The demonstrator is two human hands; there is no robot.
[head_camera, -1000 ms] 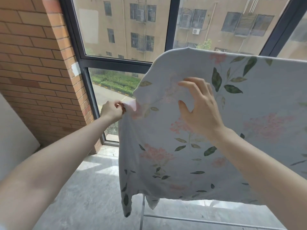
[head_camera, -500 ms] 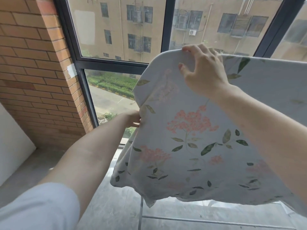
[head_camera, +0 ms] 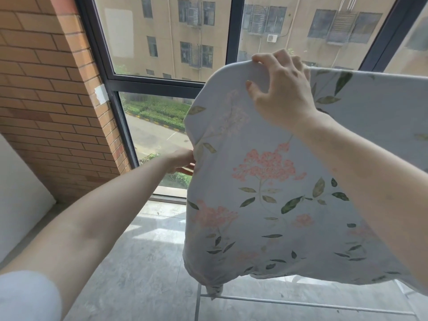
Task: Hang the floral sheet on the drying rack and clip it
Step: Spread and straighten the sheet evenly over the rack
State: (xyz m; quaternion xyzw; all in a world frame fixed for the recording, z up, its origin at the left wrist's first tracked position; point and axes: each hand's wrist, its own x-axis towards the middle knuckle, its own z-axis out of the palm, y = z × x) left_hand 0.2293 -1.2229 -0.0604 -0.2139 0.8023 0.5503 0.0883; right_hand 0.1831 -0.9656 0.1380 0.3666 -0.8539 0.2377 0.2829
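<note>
A brick wall (head_camera: 46, 93) stands left of a dark-framed window (head_camera: 232, 42). Beyond it, a beige building (head_camera: 162, 24) and hedge (head_camera: 159, 112). Sunlight patches the grey floor (head_camera: 139, 274).

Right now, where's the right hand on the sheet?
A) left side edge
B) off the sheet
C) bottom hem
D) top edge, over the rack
D: the right hand has its fingers curled over the top edge of the sheet; the left hand is at the left side edge.
</note>
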